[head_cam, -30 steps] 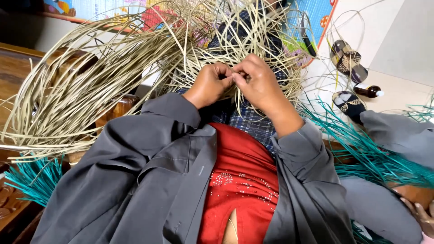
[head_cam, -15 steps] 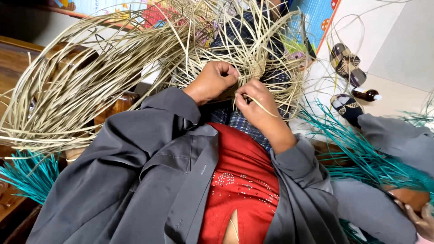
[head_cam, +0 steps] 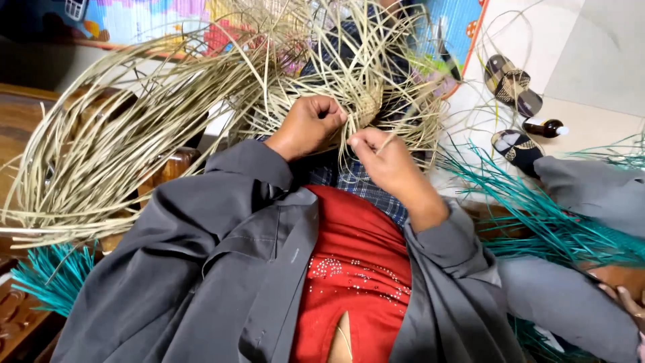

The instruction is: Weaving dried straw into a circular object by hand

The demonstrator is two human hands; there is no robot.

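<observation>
Right hand (head_cam: pixel 386 161) pinches one straw (head_cam: pixel 384 142) between thumb and forefinger. Just beyond it, left hand (head_cam: pixel 310 126) is fisted on the weave (head_cam: pixel 366 107), which sits touching both hands over the lap. Strands look light, springy, likely brittle if kinked; best held close to the woven core. Teal bundle (head_cam: pixel 551 222) lies right of the grip.

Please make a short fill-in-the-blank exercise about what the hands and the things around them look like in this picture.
1. Both hands work on pale ____ strips.
2. The right hand pinches one strip between thumb and ____.
3. The loose strips beside the right sleeve are ____ in colour.
4. A small brown ____ lies on the floor beside the sandals.

Missing words: straw; finger; teal; bottle
</observation>
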